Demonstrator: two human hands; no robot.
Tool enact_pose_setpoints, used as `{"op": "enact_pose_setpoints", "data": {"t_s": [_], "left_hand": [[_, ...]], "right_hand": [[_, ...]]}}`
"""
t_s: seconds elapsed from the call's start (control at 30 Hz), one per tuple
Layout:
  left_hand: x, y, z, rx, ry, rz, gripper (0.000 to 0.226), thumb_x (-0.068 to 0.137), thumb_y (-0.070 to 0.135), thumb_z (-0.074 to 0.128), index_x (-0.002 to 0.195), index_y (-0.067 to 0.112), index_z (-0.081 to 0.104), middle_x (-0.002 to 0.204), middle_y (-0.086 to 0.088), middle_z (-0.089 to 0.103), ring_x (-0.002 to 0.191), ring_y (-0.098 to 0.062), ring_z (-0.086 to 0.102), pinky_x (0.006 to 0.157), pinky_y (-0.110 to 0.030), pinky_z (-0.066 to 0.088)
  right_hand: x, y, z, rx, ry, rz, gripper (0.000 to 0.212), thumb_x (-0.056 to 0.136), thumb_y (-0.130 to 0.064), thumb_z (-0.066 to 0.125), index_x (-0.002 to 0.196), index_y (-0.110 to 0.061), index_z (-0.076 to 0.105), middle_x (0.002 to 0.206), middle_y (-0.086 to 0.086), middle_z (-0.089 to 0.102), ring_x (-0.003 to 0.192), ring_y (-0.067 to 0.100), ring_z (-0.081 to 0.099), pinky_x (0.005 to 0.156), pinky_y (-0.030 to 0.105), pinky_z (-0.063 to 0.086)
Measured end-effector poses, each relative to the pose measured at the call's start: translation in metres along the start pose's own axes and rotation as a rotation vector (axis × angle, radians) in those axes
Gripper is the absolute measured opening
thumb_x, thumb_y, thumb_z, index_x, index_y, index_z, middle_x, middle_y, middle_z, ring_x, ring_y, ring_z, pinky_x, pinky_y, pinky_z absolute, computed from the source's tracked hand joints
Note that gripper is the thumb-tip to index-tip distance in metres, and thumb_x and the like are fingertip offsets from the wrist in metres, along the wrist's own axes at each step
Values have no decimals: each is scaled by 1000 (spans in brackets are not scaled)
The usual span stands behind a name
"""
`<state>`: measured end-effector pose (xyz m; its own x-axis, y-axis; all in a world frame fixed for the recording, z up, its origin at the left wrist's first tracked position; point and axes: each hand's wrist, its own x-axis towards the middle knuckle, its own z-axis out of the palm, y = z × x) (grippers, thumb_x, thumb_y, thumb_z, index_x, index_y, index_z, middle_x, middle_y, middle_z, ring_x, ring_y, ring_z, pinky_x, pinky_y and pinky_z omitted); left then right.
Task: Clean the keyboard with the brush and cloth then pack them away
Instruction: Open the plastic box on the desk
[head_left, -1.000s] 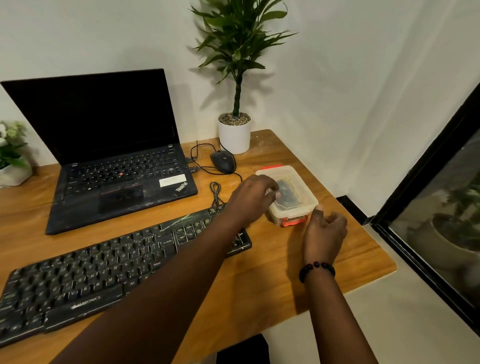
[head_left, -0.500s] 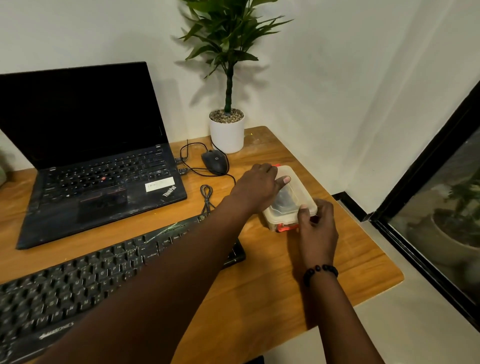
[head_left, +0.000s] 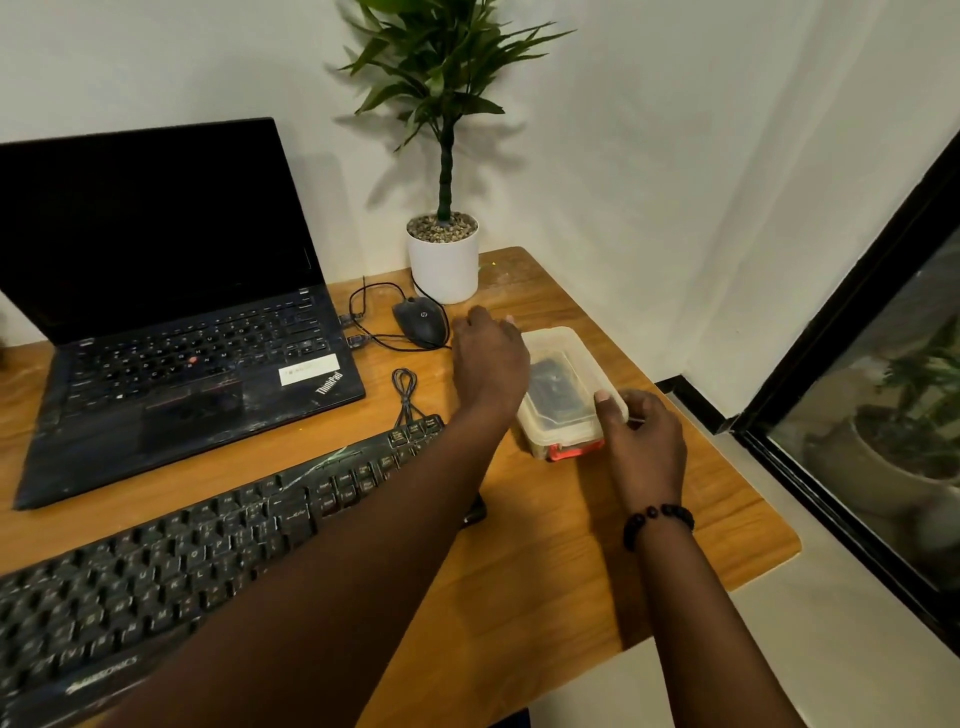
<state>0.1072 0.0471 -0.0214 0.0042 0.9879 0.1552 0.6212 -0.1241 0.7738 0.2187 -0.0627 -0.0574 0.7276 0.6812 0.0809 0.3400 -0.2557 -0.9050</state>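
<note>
Your left hand (head_left: 491, 358) lies flat over the far left side of the clear plastic box (head_left: 563, 389), fingers loosely spread, grip not closed on anything. Your right hand (head_left: 641, 441) pinches the box's near right corner, thumb on the lid. Box sits on the desk (head_left: 545, 545), right of the black keyboard (head_left: 208, 545), lid on, something dark inside; brush or cloth, cannot tell. Red latch at its near end. Laptop (head_left: 171, 322), mouse (head_left: 422, 322) and potted plant (head_left: 443, 260) stand behind.
</note>
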Motion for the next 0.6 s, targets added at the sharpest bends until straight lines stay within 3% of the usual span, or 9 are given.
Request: {"op": "enact_pose_setpoints", "data": {"t_s": [0.1,0.23,0.33,0.43,0.53,0.6], "left_hand": [[-14,6,-4,10,-172,-162,41,103,29,48,135,3,45,140,-19,43,124,-35,48,91,-37,41],[-24,9,-12,23,-86,-94,36,101,22,54,132,3,49,135,-17,50,124,-31,49,91,-35,42],[-28,16,-23,-70,-28,-70,37,99,16,59,132,4,49,135,-16,51,121,-31,52,83,-29,39],[-32,20,-33,-188,24,-54,30,96,12,62,123,4,52,124,-17,57,111,-31,57,78,-28,40],[-39,23,-41,-291,54,-19,18,96,10,59,113,6,56,111,-13,63,102,-28,60,77,-29,46],[-46,25,-42,-345,43,6,10,97,10,55,107,10,59,102,-8,65,96,-27,64,79,-36,55]], "right_hand": [[8,-4,4,-74,-41,1,44,89,-44,61,118,-11,64,117,5,64,104,20,60,78,29,51],[3,-15,12,-161,31,-59,35,89,-35,63,115,-13,63,115,7,63,106,25,58,84,36,54],[-3,-26,10,-152,119,-119,31,88,-31,65,112,-12,62,112,7,63,107,26,56,86,43,54],[-12,-43,0,-3,194,-147,26,88,-28,65,108,-13,57,108,5,61,100,24,57,76,32,53],[-26,-63,-16,250,194,-99,25,89,-23,65,109,-14,53,97,-4,58,84,13,59,54,7,43],[-36,-70,-29,354,293,-132,22,88,-20,65,107,-14,56,93,-10,58,82,7,59,55,2,42]]}}
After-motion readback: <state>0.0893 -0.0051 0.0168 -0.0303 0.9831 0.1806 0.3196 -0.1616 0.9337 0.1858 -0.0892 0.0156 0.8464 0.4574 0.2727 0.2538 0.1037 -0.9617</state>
